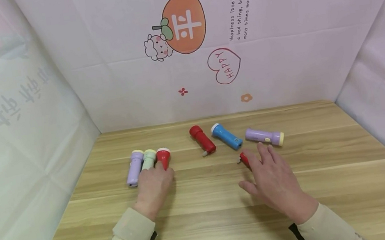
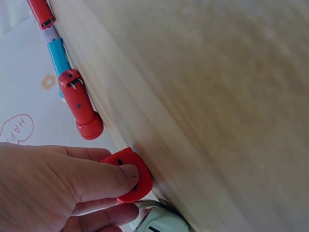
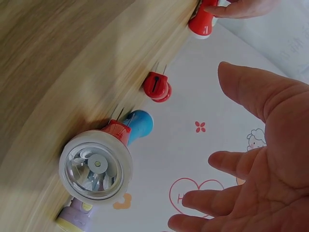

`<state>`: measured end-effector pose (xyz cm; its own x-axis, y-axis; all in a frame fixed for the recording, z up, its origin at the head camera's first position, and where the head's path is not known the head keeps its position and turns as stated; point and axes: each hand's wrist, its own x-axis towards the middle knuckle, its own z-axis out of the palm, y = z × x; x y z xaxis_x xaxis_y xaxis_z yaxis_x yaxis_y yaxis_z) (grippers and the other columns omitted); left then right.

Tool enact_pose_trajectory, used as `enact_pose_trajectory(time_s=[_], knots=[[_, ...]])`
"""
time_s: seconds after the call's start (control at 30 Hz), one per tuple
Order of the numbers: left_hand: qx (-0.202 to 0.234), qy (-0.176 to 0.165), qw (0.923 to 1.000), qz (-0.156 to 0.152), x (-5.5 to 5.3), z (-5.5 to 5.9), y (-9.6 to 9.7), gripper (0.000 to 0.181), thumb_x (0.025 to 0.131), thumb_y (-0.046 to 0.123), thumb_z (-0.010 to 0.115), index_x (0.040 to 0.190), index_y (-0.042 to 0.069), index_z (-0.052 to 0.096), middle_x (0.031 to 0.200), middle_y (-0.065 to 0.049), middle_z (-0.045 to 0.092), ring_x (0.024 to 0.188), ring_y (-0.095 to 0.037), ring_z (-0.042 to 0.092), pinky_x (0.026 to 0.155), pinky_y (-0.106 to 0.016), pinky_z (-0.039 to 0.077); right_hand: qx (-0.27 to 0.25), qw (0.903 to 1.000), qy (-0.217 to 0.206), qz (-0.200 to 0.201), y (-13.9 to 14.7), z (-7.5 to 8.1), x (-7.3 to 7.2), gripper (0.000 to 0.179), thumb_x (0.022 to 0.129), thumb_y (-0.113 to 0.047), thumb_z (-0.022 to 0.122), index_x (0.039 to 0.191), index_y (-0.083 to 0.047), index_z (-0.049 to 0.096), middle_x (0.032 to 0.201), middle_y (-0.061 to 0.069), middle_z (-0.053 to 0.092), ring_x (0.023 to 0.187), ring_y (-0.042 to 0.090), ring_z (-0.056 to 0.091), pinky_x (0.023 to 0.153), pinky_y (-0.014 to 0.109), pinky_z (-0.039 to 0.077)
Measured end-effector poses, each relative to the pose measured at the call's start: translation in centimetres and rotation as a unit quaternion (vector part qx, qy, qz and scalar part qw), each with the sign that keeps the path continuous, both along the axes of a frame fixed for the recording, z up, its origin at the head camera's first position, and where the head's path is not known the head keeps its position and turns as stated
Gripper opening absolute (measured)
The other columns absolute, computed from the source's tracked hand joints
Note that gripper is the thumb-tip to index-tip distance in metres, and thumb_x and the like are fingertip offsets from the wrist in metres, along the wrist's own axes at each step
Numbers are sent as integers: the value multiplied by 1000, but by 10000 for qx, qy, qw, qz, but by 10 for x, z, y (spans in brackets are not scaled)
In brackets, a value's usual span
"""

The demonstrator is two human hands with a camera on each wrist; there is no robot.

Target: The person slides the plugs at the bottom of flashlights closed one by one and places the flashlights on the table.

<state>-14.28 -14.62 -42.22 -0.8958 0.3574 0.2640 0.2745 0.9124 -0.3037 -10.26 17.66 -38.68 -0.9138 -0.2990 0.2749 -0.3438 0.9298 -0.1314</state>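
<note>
My left hand (image 1: 154, 185) pinches a red flashlight (image 1: 163, 157) with a white rim; in the left wrist view the thumb lies on its red tail end (image 2: 140, 186). Right beside it on the table lie a pale green flashlight (image 1: 149, 156) and a purple flashlight (image 1: 134, 170), lined up side by side. Over on the right, my right hand (image 1: 276, 182) hovers with spread fingers near another red flashlight (image 1: 245, 159), mostly hidden by the hand in the head view. Its clear lens (image 3: 96, 164) and white rim face the right wrist camera, apart from the fingers.
Toward the back of the wooden table (image 1: 207, 217) lie a red flashlight (image 1: 203, 140) with prongs out, a blue flashlight (image 1: 227, 136) and a second purple flashlight (image 1: 263, 136). A printed white cloth (image 1: 128, 92) rises behind the table, with more cloth at both sides.
</note>
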Motion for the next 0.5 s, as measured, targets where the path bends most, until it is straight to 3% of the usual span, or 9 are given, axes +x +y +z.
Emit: enact_pose_trajectory(time_s=[0.2,0.5], knots=[[-34,-267,9996,89,-1,0,-3,14,89,5,77,85,12,65,81,-10,58,56,-28,57,50,-38,48,45,10000,-19,-7,0,0,1,86,86,-48,83,150,-1,49,151,38,44,137,62,43,115,68,36],[34,-99,9999,33,-2,-2,-4,12,89,6,77,84,12,67,82,-11,60,60,-29,59,51,-40,50,24,10000,-23,11,0,-1,1,87,87,-48,83,150,-1,48,150,38,45,137,62,43,113,70,38]])
